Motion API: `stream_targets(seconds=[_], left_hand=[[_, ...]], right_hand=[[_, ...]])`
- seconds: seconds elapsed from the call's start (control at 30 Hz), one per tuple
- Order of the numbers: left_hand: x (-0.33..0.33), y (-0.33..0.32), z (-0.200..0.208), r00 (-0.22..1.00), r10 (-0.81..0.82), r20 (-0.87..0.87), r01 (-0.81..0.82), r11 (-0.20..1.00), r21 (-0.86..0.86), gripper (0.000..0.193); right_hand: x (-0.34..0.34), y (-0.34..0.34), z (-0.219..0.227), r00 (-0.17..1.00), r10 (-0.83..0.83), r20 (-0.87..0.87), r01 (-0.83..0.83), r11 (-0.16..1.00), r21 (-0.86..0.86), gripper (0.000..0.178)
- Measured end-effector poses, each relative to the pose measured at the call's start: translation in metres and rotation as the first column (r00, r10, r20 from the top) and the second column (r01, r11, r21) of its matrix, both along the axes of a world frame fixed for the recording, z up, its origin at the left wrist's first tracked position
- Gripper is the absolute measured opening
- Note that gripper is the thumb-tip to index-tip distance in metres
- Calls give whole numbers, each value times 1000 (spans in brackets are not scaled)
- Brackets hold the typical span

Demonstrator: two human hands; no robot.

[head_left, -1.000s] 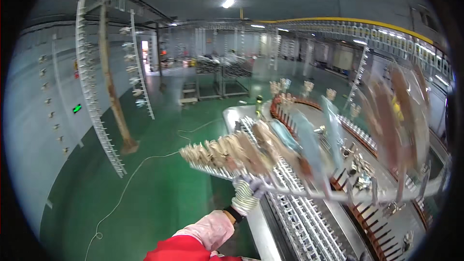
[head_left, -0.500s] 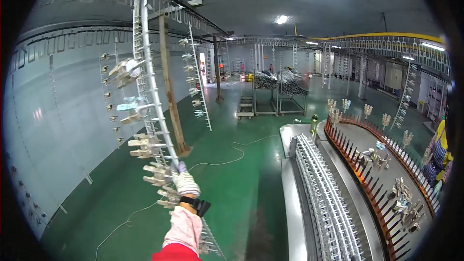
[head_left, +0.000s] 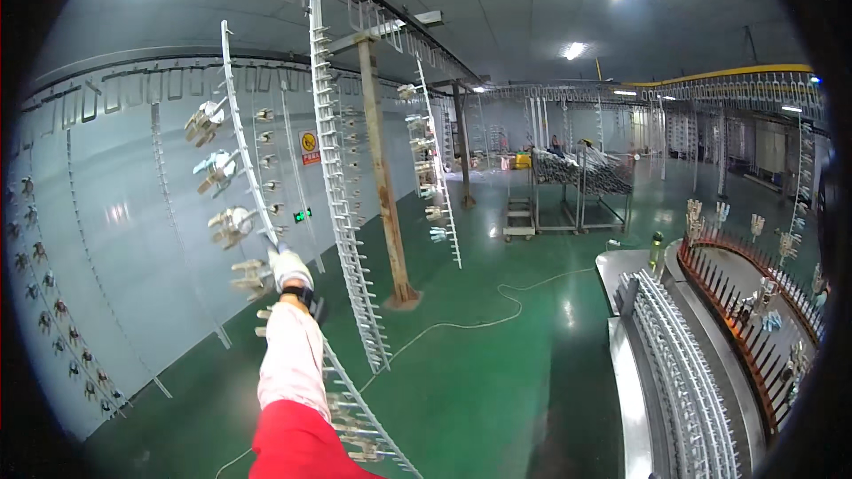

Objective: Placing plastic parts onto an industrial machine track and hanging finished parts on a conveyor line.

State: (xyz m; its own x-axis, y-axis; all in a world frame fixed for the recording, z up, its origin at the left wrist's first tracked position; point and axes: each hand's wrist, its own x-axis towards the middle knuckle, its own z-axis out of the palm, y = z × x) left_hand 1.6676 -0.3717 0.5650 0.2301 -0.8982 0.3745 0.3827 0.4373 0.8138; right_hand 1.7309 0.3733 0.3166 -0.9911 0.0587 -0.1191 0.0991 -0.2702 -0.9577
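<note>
beyond the red sleeve, a white toothed rack is held by the closed fingers of the left hand; beige pieces are carried along its left edge. on the metal counter, similar racks are laid; near its far edge, a green bottle is seen.

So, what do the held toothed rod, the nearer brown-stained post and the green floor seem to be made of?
Toothed rod: probably metal, pale matte coating, judging by its thin, stiff-looking form.
Nearer post: perhaps rusty painted steel, given brown patches; wood is possible.
Green floor: glossy paint or resin, since it shows bright reflections; base hidden.
</note>
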Motion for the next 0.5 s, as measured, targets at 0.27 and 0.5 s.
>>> stream_targets(seconds=[0.27, 0.5], left_hand=[[-1, -162, 145, 991, 64, 116, -49, 991, -124, 35], [9, -154, 140, 963, 156, 221, -99, 964, -246, 38]], right_hand=[[-25, -68, 9, 984, -99, -146, 167, 794, 584, 43], [-72, -110, 19, 967, -17, -254, 133, 885, 446, 41]])
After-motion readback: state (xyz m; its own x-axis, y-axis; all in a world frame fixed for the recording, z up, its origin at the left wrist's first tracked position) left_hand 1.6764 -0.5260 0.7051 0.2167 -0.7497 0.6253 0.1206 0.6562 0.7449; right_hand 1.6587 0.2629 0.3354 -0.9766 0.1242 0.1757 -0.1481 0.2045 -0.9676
